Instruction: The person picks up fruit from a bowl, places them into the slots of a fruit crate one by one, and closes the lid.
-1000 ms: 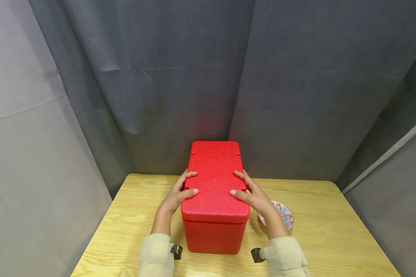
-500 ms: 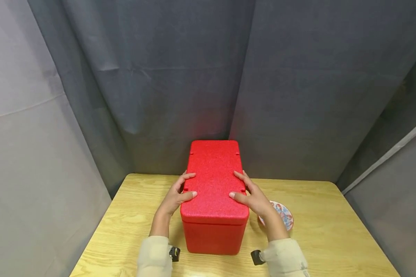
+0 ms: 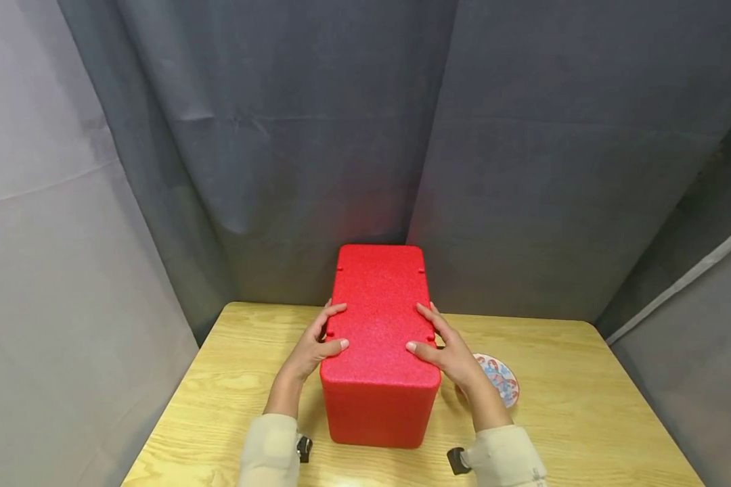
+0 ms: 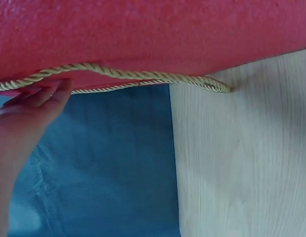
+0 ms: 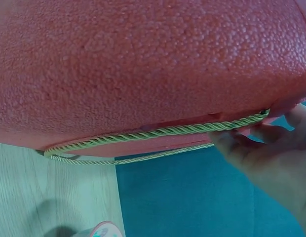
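A red foam box stands on the table with its long side running away from me. Its red lid sits on top, and no dark seam shows at the front. My left hand holds the lid's left edge, thumb on top and some fingers down the side. At the right edge my right hand holds the lid likewise. A gold twisted rope handle runs past my left fingers in the left wrist view. Another twisted rope lies by my right fingers in the right wrist view.
A round dish with a red, white and blue pattern stands right of the box, partly behind my right forearm. The wooden table ends at the back against a grey curtain. Pale cloth hangs on the left.
The dark seam under the lid's front edge, visible one second ago, has narrowed and vanished as the lid settled lower. Both hands keep their places on the lid; the view has shifted slightly.
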Demonstrator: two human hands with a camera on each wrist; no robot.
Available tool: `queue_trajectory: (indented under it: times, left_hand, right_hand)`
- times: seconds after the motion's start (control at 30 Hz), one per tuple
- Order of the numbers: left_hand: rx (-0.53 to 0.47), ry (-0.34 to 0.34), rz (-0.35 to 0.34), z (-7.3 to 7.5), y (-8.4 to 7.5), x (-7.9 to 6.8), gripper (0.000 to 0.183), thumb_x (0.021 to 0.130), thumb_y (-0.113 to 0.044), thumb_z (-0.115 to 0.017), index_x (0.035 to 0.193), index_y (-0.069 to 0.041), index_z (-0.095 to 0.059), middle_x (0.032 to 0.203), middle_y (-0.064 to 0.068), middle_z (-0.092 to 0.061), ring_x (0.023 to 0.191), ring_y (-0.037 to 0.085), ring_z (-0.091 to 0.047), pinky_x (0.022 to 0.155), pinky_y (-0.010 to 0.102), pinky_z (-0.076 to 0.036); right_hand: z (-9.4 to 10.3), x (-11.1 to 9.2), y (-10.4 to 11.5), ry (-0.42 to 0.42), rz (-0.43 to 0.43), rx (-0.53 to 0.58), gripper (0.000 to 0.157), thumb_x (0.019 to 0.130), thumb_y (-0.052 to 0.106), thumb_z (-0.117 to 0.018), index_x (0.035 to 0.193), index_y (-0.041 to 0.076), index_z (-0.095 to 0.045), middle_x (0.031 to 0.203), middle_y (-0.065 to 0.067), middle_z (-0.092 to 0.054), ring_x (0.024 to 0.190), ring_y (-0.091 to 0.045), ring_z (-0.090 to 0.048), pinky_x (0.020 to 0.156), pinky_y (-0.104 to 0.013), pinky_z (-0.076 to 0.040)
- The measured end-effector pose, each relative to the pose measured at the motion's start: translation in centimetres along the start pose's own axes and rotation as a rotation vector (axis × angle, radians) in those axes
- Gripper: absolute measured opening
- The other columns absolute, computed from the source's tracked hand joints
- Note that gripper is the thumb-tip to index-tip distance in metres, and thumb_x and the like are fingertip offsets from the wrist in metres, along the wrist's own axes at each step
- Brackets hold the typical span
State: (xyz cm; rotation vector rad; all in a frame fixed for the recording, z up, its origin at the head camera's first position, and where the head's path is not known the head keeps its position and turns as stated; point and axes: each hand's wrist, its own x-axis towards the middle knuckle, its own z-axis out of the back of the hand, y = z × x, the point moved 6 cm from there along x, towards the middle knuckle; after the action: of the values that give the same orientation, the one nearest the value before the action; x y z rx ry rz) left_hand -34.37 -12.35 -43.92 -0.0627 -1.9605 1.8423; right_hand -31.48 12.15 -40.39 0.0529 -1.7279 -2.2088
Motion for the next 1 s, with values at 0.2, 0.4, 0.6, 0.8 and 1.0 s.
queue_trajectory:
  times: [0.2, 0.4, 0.6, 0.8, 1.0]
  left_hand:
    - [-0.019, 0.009, 0.010, -0.2, -0.6, 0.1, 0.063, 0.081, 0.001, -0.059, 0.139, -0.002, -0.036, 0.154, 0.011, -0.003, 0.127, 0.026, -0.020, 0.092, 0.035, -0.027]
    - [0.027, 0.040, 0.047, -0.4, -2.6, -0.1, 0.065, 0.082, -0.001, -0.058, 0.142, 0.000, -0.031, 0.154, 0.013, -0.001, 0.134, 0.029, -0.013, 0.098, 0.040, -0.025]
    - [0.136, 0.116, 0.119, 0.0, -3.4, 0.0, 0.069, 0.084, -0.007, -0.060, 0.145, -0.005, -0.027, 0.153, 0.013, 0.003, 0.138, 0.029, -0.005, 0.103, 0.046, -0.025]
    - [0.140, 0.072, 0.129, 1.4, -3.3, 2.1, 0.066, 0.087, -0.011, -0.059, 0.145, -0.004, -0.028, 0.153, 0.015, -0.002, 0.138, 0.029, -0.011, 0.105, 0.046, -0.022]
    - [0.127, 0.029, 0.122, 2.2, -2.4, 4.7, 0.065, 0.089, -0.011, -0.058, 0.145, -0.005, -0.027, 0.145, 0.018, -0.027, 0.127, 0.032, -0.035, 0.101, 0.041, -0.031]
  right_hand:
    - [0.3, 0.6, -2.0, -0.014, -0.001, -0.033, 0.074, 0.083, 0.018, -0.069, 0.146, 0.014, -0.031, 0.154, -0.009, -0.005, 0.136, -0.034, -0.014, 0.101, -0.055, -0.024]
    - [0.4, 1.2, -2.1, -0.001, -0.025, -0.017, 0.073, 0.084, 0.019, -0.069, 0.146, 0.015, -0.031, 0.154, -0.008, -0.004, 0.134, -0.036, -0.016, 0.098, -0.054, -0.030]
    - [0.5, 1.6, -1.9, 0.052, -0.022, -0.082, 0.075, 0.084, 0.024, -0.070, 0.146, 0.017, -0.029, 0.150, -0.012, -0.017, 0.128, -0.037, -0.029, 0.091, -0.046, -0.042]
    - [2.3, 4.4, -1.4, -0.040, 0.041, -0.022, 0.065, 0.088, 0.017, -0.063, 0.144, 0.007, -0.031, 0.142, -0.021, -0.032, 0.124, -0.041, -0.036, 0.094, -0.050, -0.038]
    - [2.7, 7.2, -0.9, -0.067, -0.006, 0.046, 0.059, 0.092, 0.011, -0.056, 0.144, 0.002, -0.029, 0.141, -0.026, -0.029, 0.123, -0.041, -0.037, 0.083, -0.038, -0.047]
